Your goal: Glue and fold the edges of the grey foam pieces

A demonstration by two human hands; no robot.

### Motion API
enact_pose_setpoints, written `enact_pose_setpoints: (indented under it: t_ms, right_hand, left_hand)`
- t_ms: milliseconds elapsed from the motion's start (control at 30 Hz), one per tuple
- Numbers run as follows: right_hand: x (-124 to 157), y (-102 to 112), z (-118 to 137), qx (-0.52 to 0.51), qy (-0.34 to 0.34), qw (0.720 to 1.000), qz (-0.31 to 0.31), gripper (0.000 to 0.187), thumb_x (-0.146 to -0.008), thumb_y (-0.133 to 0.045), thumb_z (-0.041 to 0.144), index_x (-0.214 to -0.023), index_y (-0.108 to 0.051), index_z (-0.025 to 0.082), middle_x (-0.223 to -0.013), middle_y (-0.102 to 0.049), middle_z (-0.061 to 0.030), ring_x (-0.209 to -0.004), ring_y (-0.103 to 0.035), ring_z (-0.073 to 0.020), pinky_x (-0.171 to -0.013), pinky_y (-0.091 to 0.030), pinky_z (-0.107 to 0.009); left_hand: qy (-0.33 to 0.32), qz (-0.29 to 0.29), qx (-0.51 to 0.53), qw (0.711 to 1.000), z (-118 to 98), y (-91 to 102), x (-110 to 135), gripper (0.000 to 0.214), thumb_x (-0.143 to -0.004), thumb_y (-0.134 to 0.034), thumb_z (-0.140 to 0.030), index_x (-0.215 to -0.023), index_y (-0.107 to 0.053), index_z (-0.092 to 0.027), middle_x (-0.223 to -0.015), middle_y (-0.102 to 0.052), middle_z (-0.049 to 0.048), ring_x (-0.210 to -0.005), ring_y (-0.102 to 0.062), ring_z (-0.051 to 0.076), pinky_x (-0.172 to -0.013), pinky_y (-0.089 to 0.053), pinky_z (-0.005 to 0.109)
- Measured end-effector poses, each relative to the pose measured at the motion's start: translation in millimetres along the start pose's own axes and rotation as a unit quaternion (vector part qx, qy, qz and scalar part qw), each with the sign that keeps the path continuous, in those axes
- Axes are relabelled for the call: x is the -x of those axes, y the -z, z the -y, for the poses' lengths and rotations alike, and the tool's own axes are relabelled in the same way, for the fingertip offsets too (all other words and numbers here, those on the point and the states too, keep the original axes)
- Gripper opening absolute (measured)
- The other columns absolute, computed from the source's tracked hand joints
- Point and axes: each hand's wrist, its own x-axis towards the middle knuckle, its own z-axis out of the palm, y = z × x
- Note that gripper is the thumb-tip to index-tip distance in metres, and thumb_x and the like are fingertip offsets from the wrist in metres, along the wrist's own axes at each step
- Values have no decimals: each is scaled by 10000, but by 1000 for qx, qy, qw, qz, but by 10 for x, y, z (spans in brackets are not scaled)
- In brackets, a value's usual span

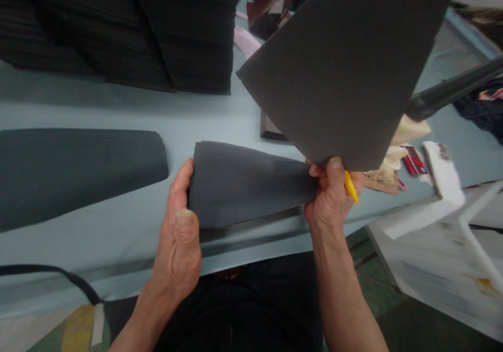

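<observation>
A tapered stack of dark grey panels (251, 184) is held just above the table, between my two hands. Along its wide left end lie the fingers of my left hand (181, 242), with the thumb raised in front. My right hand (330, 195) closes around the narrow right end. Its thumb also pinches the corner of a larger dark grey sheet (338, 74), which stands up and tilts away above the hand. A yellow pointed tool (351, 187) sticks out from between the right fingers; the rest of it is hidden.
Tall piles of dark sheets (188, 32) stand at the back left. Another tapered dark stack (78, 171) lies at the left of the pale table (196, 113). A black bar (456, 87) reaches in from the right, above scraps and a red packet (414, 161). A black strap (51, 271) hangs front left.
</observation>
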Motion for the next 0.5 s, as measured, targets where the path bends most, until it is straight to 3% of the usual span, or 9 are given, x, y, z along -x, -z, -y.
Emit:
enact_pose_setpoints:
  t_ms: [167, 500]
  right_hand:
    - [23, -31, 10, 8, -2, 1000, -2, 448, -758, -857, 548, -979, -639, 225, -764, -659, 61, -586, -569, -94, -558, -467, -256]
    - [23, -68, -20, -4, 1, 1000, 18, 381, -762, -858, 505, -936, -685, 214, -764, -668, 61, -563, -571, -88, -564, -486, -265]
  left_hand:
    - [7, -2, 46, 999, 42, -12, -4, 749, -1070, -307, -816, -1689, -466, -427, -1765, -477, -48, -1689, -358, 316, -1461, -226, 524]
    - [41, -4, 59, 997, -20, -39, -20, 790, -1061, -284, -836, -1692, -458, -394, -1769, -469, -46, -1694, -347, 293, -1459, -223, 465]
